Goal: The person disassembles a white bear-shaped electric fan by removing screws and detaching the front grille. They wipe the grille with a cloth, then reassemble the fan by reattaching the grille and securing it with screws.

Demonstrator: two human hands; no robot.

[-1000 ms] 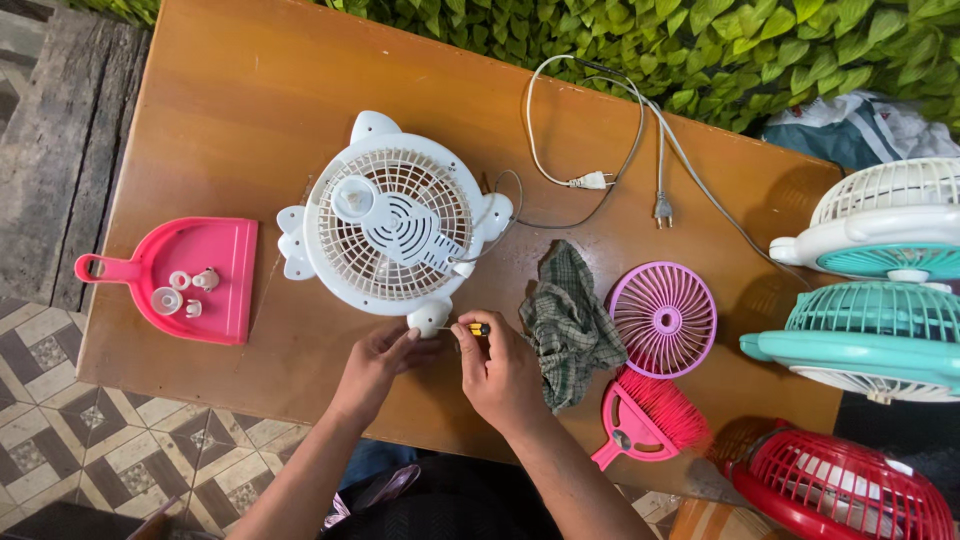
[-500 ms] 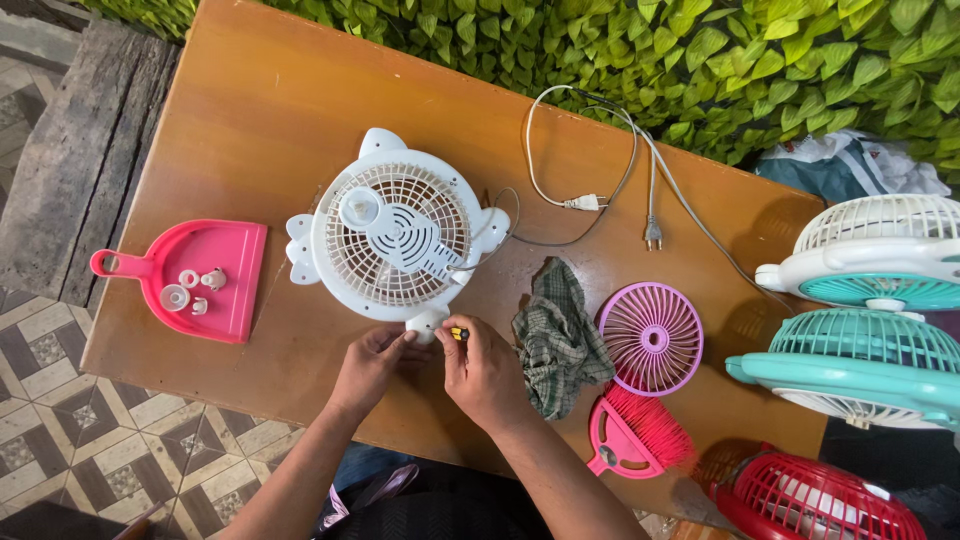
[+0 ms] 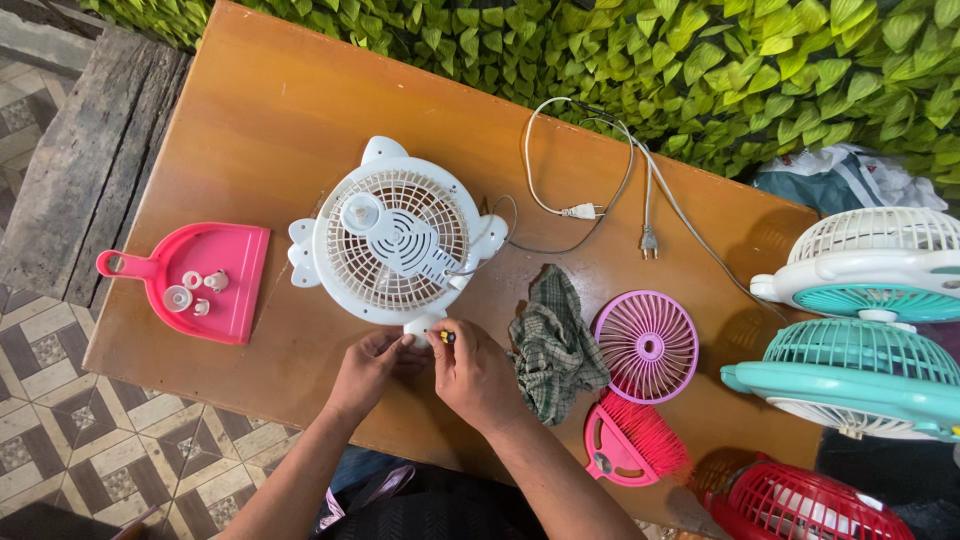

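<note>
A white table fan [image 3: 395, 245] lies face down on the wooden table [image 3: 280, 120], its grille back facing up. My left hand [image 3: 368, 368] touches the fan's lower foot at the near edge. My right hand [image 3: 478, 375] is closed around a small tool with a yellow and black tip [image 3: 447, 337], held against the same foot of the fan. Both hands sit close together at the table's near edge.
A pink dustpan [image 3: 205, 280] with small white parts lies left. A checked cloth [image 3: 553, 345], pink fan grille [image 3: 646, 345] and pink brush [image 3: 632, 440] lie right. Two white cables [image 3: 590, 205], teal-and-white fans [image 3: 865, 330] and a red fan [image 3: 810, 505] are further right.
The view has shifted slightly; my hands stay at the fan's lower foot, with the right hand still working the small tool there.
</note>
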